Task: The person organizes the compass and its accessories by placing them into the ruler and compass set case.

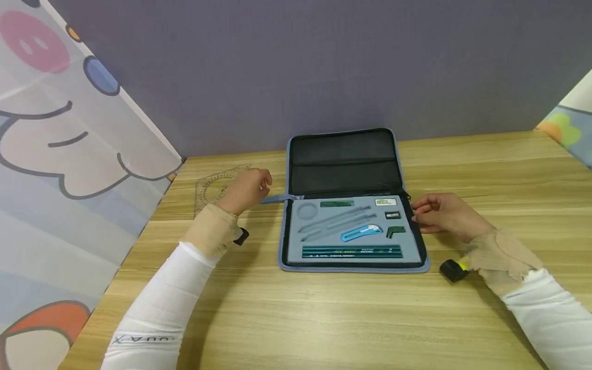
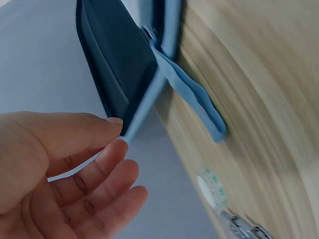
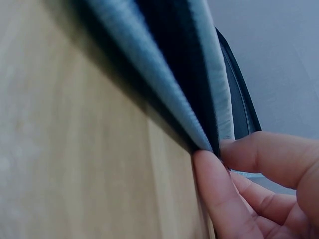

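A blue zippered stationery case [image 1: 284, 257] lies unfolded on the table, its dark lid [image 1: 343, 164] laid back toward the grey wall. Its grey foam insert [image 1: 333, 218] holds green pencils [image 1: 352, 252], a blue utility knife [image 1: 362, 233], an eraser [image 1: 386, 202], a pencil sharpener [image 1: 392, 215] and small green pieces. At the case's right edge, my right hand [image 1: 444, 215] pinches the zipper-side rim [image 3: 192, 127] between thumb and fingers. My left hand [image 1: 250, 187] hovers left of the case near its blue strap [image 2: 197, 102], fingers loosely bent, holding nothing.
A clear protractor plate [image 1: 208, 192] lies under and behind my left forearm. Near the table's back edge, a white-and-green round item [image 2: 212, 189] and silver metal parts [image 2: 244, 226] show. A grey wall [image 1: 324, 67] stands behind; a cartoon-printed panel [image 1: 83, 154] borders the left.
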Tool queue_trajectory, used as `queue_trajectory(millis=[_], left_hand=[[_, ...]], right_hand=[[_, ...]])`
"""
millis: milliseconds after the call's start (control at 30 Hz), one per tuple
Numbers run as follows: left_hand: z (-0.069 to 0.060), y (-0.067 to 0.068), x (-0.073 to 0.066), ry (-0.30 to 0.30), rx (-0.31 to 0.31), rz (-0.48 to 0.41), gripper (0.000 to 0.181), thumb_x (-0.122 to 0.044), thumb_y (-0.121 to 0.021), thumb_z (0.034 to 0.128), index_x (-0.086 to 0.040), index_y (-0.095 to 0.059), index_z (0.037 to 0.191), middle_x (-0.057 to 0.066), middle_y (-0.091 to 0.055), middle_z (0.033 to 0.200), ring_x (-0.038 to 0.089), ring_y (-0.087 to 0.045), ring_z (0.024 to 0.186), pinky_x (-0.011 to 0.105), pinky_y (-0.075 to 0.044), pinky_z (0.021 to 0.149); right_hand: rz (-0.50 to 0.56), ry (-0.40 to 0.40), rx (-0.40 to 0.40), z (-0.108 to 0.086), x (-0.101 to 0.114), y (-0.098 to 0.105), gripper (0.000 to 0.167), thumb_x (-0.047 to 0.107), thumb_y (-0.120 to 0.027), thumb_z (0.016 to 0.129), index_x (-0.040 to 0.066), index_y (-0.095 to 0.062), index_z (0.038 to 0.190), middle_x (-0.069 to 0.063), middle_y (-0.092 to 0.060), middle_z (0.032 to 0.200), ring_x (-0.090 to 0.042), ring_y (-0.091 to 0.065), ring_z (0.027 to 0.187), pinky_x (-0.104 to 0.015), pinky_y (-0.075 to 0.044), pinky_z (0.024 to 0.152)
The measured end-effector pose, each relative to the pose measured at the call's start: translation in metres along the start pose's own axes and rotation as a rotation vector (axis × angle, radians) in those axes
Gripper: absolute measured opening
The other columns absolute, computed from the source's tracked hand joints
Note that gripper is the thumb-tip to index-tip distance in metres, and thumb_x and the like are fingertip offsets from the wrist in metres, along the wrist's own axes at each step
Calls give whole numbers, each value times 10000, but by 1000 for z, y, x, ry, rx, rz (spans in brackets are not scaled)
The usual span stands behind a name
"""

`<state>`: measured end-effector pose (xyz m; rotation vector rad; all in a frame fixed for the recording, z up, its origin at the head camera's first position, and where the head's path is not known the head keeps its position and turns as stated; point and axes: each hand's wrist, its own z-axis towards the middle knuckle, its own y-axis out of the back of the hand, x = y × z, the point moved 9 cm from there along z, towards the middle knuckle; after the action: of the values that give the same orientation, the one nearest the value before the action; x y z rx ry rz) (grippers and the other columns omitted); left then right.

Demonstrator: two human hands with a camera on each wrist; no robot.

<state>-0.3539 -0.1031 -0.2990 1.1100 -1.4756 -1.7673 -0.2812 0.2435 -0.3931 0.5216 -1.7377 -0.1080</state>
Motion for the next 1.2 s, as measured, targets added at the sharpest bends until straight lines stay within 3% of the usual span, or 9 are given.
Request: queue_trajectory(millis=[233, 533, 833, 1200], left_hand=[[11, -2, 26, 89, 17, 48, 199, -20, -640, 862, 40, -639, 1051, 166, -654, 951, 294, -613, 869, 395, -488, 781], [27, -3, 48, 182, 37, 4, 228, -12, -610, 865, 56, -629, 1081, 211, -637, 1002, 329, -600, 901, 424, -487, 787], [42, -2, 55, 243, 72, 28, 305, -70, -638, 875, 52, -610, 1153, 220, -613, 1157, 358, -585, 1024, 456, -463, 882], [47, -10, 68, 335, 178, 92, 433, -126, -557, 909, 71, -501, 1291, 235, -499, 1330, 387, -461, 1225, 449, -384, 1013]], right_hand=[[-4, -2, 2, 1, 0, 0, 419, -20, -561, 889, -179, -381, 1233, -105, -564, 960, -39, -611, 783, -280, -553, 694], [-10, 4, -1, 1, 0, 0, 419, -21, -563, 888, -179, -384, 1232, -113, -564, 962, -43, -612, 777, -278, -553, 691], [-10, -13, -2, 2, -2, 0, 423, -15, -568, 887, -172, -385, 1234, -104, -560, 961, -42, -612, 786, -276, -553, 692], [-16, -4, 1, 2, 0, -1, 422, -12, -564, 890, -171, -388, 1239, -112, -560, 972, -40, -610, 783, -273, -552, 689]])
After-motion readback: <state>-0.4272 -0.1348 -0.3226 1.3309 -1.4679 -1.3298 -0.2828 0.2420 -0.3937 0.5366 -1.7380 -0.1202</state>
